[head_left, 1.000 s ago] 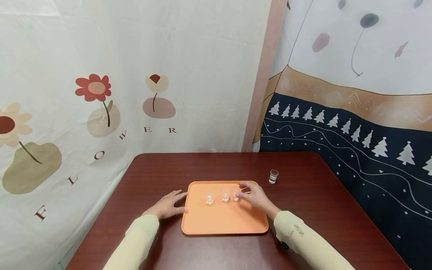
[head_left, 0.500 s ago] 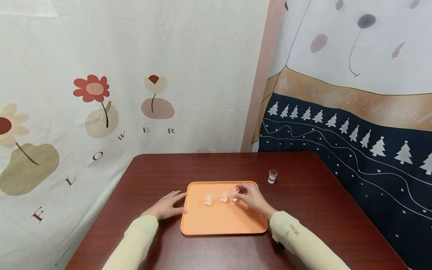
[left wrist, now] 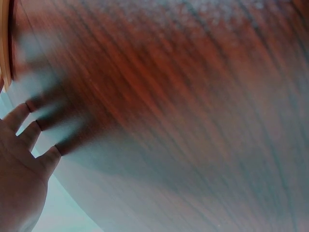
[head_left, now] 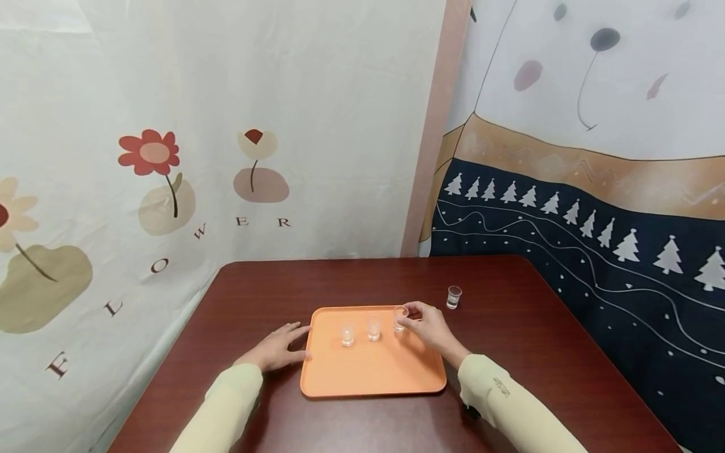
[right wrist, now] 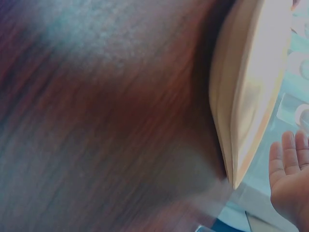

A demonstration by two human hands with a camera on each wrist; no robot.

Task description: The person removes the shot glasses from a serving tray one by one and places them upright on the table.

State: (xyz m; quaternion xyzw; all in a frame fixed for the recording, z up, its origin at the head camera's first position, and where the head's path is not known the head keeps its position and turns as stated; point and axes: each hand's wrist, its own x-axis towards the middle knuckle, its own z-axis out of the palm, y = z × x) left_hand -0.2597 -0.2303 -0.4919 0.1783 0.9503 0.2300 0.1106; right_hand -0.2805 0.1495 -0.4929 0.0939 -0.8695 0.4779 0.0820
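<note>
My right hand (head_left: 429,326) pinches a small clear shot glass (head_left: 399,321) between thumb and fingers, over the right back part of an orange tray (head_left: 374,374). To its left on the tray stand two more glasses, a middle shot glass (head_left: 374,329) and a left shot glass (head_left: 347,335), both upright. At the tray's left rim, my left hand (head_left: 273,349) lies with spread fingers and touches the edge. The left wrist view shows the left hand (left wrist: 21,159) by the tabletop. In the right wrist view, the right hand (right wrist: 292,179) shows beside the tray's edge (right wrist: 231,96).
Another shot glass (head_left: 454,297) stands upright on the dark red wooden table (head_left: 340,283), behind the tray and to its right. Printed cloths hang at the back and the right, a flower cloth (head_left: 317,126) and a tree-patterned cloth (head_left: 566,251).
My right hand has shifted the pinched shot glass to the right and slightly back, widening the gap to the middle glass. The left hand stays at the tray's rim.
</note>
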